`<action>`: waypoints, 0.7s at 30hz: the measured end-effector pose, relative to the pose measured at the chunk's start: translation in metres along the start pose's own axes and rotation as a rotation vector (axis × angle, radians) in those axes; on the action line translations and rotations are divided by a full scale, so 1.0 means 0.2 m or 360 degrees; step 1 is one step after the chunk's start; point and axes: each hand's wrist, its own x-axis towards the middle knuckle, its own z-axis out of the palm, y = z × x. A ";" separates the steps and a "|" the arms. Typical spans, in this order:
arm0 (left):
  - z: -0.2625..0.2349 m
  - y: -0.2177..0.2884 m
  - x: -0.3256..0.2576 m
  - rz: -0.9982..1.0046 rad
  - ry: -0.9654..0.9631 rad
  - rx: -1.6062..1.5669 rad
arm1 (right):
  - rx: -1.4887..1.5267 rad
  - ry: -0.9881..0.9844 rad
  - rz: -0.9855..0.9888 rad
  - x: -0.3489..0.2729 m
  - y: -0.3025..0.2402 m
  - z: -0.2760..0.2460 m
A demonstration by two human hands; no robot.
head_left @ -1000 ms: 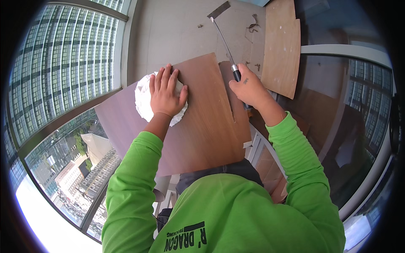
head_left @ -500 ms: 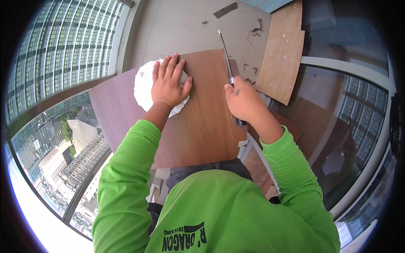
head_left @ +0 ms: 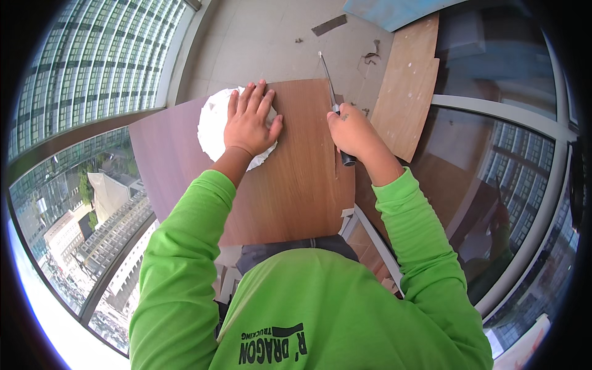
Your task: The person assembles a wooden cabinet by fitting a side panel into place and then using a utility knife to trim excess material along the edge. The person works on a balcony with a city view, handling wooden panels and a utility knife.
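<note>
A brown wood-grain board [head_left: 290, 203] lies in front of my body, its near edge at my lap. My left hand [head_left: 250, 126] rests flat on it, fingers spread over a crumpled white sheet or cloth [head_left: 213, 132] of roughly round shape. At the board's right side my right hand [head_left: 357, 132] is closed around the black handle of a narrow-bladed handsaw [head_left: 328, 80]. The blade points away from me, past the board's far right corner. A thin cut line shows in the board near the handle. Where the teeth meet the board is hidden.
Right of the board a lighter plywood sheet [head_left: 404, 92] leans by dark glass panels. On the tiled floor [head_left: 246, 43] beyond lie a dark strip [head_left: 329, 24] and small scraps [head_left: 372, 55]. Large windows stand left, with buildings outside. A blue panel [head_left: 394, 12] is at the far edge.
My right hand and the saw handle have moved forward along the board's right side. My left hand stays on the white sheet or cloth. The whole view has shifted slightly.
</note>
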 end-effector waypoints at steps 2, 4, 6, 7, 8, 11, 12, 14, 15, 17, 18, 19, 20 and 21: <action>0.00 0.00 -0.01 -0.0009 0.0005 -0.0005 | -0.0045 -0.0030 0.0011 -0.06 -0.02 -0.04; -0.01 0.00 -0.01 -0.0005 0.0011 0.0000 | -0.0063 -0.0064 0.0059 -0.09 -0.05 -0.05; -0.01 0.00 -0.01 0.0011 0.0017 0.0018 | -0.0096 -0.0090 0.0086 -0.06 -0.07 -0.04; -0.01 0.01 -0.01 0.0016 0.0013 0.0005 | -0.0124 -0.0086 0.0075 0.01 -0.07 -0.03; -0.01 0.01 0.00 0.0015 0.0013 -0.0001 | -0.0152 -0.0084 0.0055 0.05 -0.08 -0.02; -0.02 0.01 -0.01 -0.0005 0.0002 -0.0019 | -0.0051 -0.0072 0.0038 0.04 -0.03 -0.04; -0.02 0.01 -0.01 -0.0015 -0.0003 -0.0026 | -0.0040 -0.0066 0.0035 0.02 -0.03 -0.05; -0.02 0.00 -0.01 -0.0009 -0.0005 -0.0005 | -0.0092 -0.0072 0.0024 -0.06 -0.05 -0.06; -0.01 0.00 -0.01 -0.0007 -0.0006 0.0005 | -0.0118 -0.0074 0.0015 -0.07 -0.05 -0.06; -0.02 0.00 -0.01 -0.0001 -0.0008 0.0001 | -0.0151 -0.0031 -0.0028 -0.04 -0.07 -0.01; -0.01 0.01 0.00 0.0003 -0.0009 -0.0001 | -0.0094 -0.0054 -0.0009 -0.03 -0.05 -0.01; -0.01 0.01 0.00 -0.0003 -0.0006 -0.0008 | -0.0040 -0.0079 0.0007 -0.02 -0.04 -0.01; -0.01 0.01 -0.01 -0.0007 -0.0004 -0.0016 | 0.0013 -0.0103 0.0023 -0.02 -0.04 -0.02; -0.01 0.01 -0.01 -0.0011 -0.0001 -0.0024 | -0.0012 -0.0119 0.0037 -0.07 -0.02 -0.04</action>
